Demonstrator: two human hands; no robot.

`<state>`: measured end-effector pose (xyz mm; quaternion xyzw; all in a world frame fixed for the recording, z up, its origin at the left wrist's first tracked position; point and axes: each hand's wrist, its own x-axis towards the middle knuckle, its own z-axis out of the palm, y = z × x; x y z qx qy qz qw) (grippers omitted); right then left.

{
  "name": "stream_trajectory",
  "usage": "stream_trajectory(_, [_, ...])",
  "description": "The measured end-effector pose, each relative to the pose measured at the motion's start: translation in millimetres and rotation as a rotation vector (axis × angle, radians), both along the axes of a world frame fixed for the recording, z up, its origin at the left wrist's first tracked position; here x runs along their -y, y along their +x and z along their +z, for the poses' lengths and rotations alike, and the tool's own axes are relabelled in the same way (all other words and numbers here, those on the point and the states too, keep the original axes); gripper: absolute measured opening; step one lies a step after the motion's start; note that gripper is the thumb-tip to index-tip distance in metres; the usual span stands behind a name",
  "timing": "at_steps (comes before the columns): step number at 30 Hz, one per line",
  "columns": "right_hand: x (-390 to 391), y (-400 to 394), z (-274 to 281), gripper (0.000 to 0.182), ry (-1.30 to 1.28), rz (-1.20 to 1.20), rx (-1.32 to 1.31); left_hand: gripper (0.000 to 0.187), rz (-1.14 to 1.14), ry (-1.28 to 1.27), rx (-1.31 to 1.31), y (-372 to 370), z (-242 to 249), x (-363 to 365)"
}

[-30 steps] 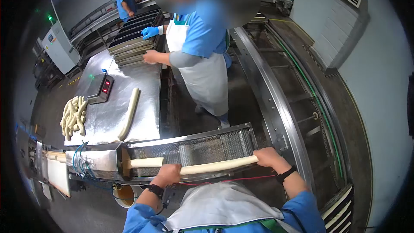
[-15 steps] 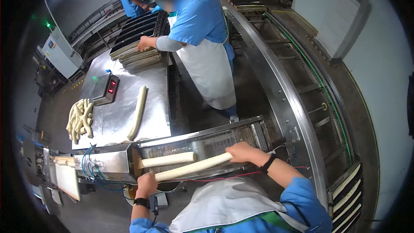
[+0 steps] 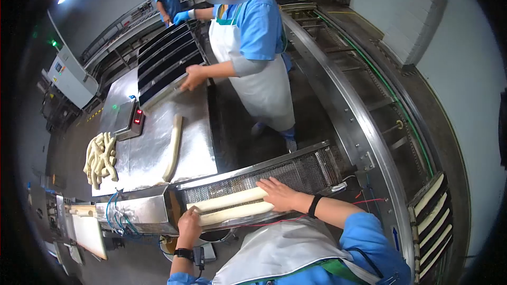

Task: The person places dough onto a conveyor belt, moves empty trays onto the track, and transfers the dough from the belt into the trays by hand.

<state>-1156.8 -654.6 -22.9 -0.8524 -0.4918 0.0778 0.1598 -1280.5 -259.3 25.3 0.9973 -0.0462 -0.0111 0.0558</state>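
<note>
Two long pale dough ropes lie side by side on the mesh conveyor (image 3: pixel 311 169) in front of me. My left hand (image 3: pixel 189 226) grips the left end of the nearer dough rope (image 3: pixel 235 213). My right hand (image 3: pixel 278 194) rests flat on the right ends of both, its fingers spread over the farther dough rope (image 3: pixel 227 199). Both my wrists carry black bands.
A steel table (image 3: pixel 195 148) beyond the conveyor holds another long dough rope (image 3: pixel 173 148), a pile of short dough pieces (image 3: pixel 100 157) and a scale (image 3: pixel 127 119). A person in a white apron (image 3: pixel 253 68) lifts a dark tray (image 3: pixel 166 63). Curved conveyor rails (image 3: pixel 364 105) run on the right.
I have brought the long rope down onto the mesh beside the other one. My right hand moved left and flattened. The person opposite has tilted up a dark tray.
</note>
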Motion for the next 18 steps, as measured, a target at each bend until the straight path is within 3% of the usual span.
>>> stream_trajectory(3, [2, 1, -7, 0.037, -0.072, -0.009, -0.157, 0.041, -0.068, 0.006, -0.121, 24, -20, -1])
stream_trajectory(8, [18, 2, -16, 0.036, -0.153, -0.088, -0.147, 0.039, -0.222, 0.139, -0.189, 42, -48, -1])
stream_trajectory(11, [29, 6, -7, 0.034, -0.188, -0.093, -0.140, 0.055, -0.287, 0.230, -0.301, 49, -29, 30])
stream_trajectory(14, [45, 9, -13, 0.032, -0.181, -0.090, -0.091, 0.047, -0.262, 0.227, -0.394, 54, -25, 54])
stream_trajectory(18, [61, 9, -26, 0.027, -0.175, -0.137, -0.088, 0.037, -0.357, 0.255, -0.327, 55, -37, 72])
